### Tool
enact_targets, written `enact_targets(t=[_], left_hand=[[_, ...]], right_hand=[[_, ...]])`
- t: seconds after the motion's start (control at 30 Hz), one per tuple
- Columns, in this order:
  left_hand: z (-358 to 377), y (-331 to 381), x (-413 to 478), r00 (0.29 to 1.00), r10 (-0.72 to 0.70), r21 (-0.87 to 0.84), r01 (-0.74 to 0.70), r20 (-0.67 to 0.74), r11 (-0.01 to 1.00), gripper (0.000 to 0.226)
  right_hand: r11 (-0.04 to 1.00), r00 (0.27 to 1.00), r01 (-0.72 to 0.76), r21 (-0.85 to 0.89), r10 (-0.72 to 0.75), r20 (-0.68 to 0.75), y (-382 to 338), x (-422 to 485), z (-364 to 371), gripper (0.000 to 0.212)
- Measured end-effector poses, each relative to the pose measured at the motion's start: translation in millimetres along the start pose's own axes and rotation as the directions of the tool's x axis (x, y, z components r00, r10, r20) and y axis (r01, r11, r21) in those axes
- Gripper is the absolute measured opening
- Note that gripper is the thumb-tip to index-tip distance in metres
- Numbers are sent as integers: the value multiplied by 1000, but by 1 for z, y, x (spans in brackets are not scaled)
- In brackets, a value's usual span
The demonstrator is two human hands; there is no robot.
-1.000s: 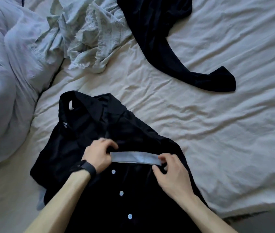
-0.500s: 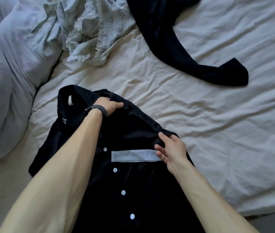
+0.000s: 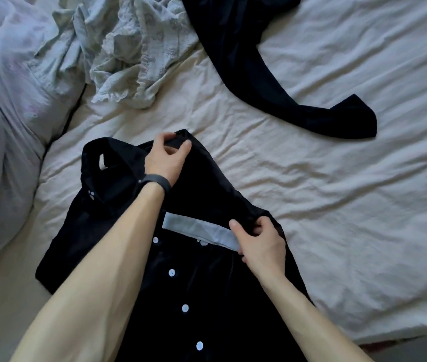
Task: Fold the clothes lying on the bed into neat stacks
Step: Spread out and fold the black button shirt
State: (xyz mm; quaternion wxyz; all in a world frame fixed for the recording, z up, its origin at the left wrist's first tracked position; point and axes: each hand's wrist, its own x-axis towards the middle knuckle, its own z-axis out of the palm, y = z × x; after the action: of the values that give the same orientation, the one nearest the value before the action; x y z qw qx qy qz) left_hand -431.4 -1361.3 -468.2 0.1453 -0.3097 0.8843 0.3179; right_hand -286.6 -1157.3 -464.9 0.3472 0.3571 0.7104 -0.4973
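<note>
Black buttoned shirt point(image 3: 207, 304) lies front-up on the bed sheet point(image 3: 337, 210), running from 6 o'clock to centre. At 5 o'clock the right hand point(image 3: 262, 246) pinches the shirt's side edge, just beside a pale strip point(image 3: 194, 227). Nearer centre, toward 10 o'clock, the left hand point(image 3: 165, 158) pinches the upper edge by the collar point(image 3: 118, 158), raising a small peak.

Assessment: the cloth looks light and limp and will likely sag between the two holds. Seams and shoulder edges look the soundest grips, and the white buttons point(image 3: 172, 273) may snag.

The bed edge point(image 3: 363, 335) lies close at 5 o'clock. Open sheet from 2 to 4 o'clock offers folding room. A bunched duvet point(image 3: 11, 113) crowds 9 o'clock. Beyond, unfolded, lie a dark garment point(image 3: 259, 82) at 1 o'clock and a crumpled pale garment point(image 3: 129, 48) at 11.
</note>
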Motion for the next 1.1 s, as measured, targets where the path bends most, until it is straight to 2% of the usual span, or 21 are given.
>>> enact_targets(t=[0.03,0.1,0.17,0.23,0.27,0.3,0.37,0.4,0.43,0.47,0.5,0.53,0.6,0.63,0.7,0.77,0.87,1.0,1.03,1.1], left_hand=[[2,-5,-10,994,45,39,-41,-101,998,48],[11,-21,-36,966,142,128,-117,-216,985,47],[20,-43,-65,945,207,198,-159,-253,967,44],[30,-67,-97,924,240,272,-159,-298,949,43],[36,-81,-113,922,243,306,-148,-302,940,44],[43,-95,-126,930,241,342,-139,-278,929,48],[54,-118,-144,961,234,420,-154,-146,894,59],[58,-127,-146,969,239,445,-185,-68,877,64],[59,-134,-145,968,249,449,-217,-13,867,66],[56,-139,-142,965,263,432,-241,11,869,66],[51,-143,-138,960,281,399,-256,-6,881,64],[41,-146,-133,953,297,350,-258,-62,901,60],[11,-156,-119,921,315,245,-259,-229,934,53],[-7,-165,-109,894,326,219,-267,-307,938,50],[-47,-185,-84,854,326,217,-257,-405,942,46],[-85,-203,-52,854,254,186,-187,-453,964,47],[-126,-211,-7,910,87,142,-31,-405,989,52],[-145,-211,47,974,42,266,20,-224,964,64],[-145,-211,55,979,49,307,16,-200,952,61],[-145,-216,63,971,100,366,-14,-218,931,42]], right_hand=[[984,999,41,-174,-44,-14,3,1,0,40],[916,993,99,-388,-116,-20,5,2,-2,41],[855,982,155,-496,-189,-20,4,-2,-6,43],[830,943,247,-500,-324,-73,4,-9,-7,41],[809,896,338,-480,-433,-99,3,-13,-6,36],[744,813,467,-478,-574,-99,1,-16,-1,31],[485,578,684,-544,-816,-1,-4,-14,17,18],[356,483,742,-568,-872,83,-8,-5,31,14],[246,422,766,-594,-889,176,-14,7,44,18],[153,399,756,-636,-878,264,-20,20,58,26],[95,423,710,-698,-850,314,-26,32,69,33],[85,474,643,-761,-824,309,-33,40,77,36],[133,553,507,-852,-808,203,-51,46,86,34],[151,552,478,-865,-818,162,-60,44,91,31],[138,501,504,-852,-851,158,-83,34,107,26],[93,447,558,-825,-871,204,-107,27,133,31],[74,465,598,-798,-844,269,-139,29,179,46],[-58,516,543,-838,-764,387,-175,48,231,62],[-96,525,527,-844,-744,413,-180,54,237,59],[-164,506,519,-839,-732,455,-188,63,238,37]])
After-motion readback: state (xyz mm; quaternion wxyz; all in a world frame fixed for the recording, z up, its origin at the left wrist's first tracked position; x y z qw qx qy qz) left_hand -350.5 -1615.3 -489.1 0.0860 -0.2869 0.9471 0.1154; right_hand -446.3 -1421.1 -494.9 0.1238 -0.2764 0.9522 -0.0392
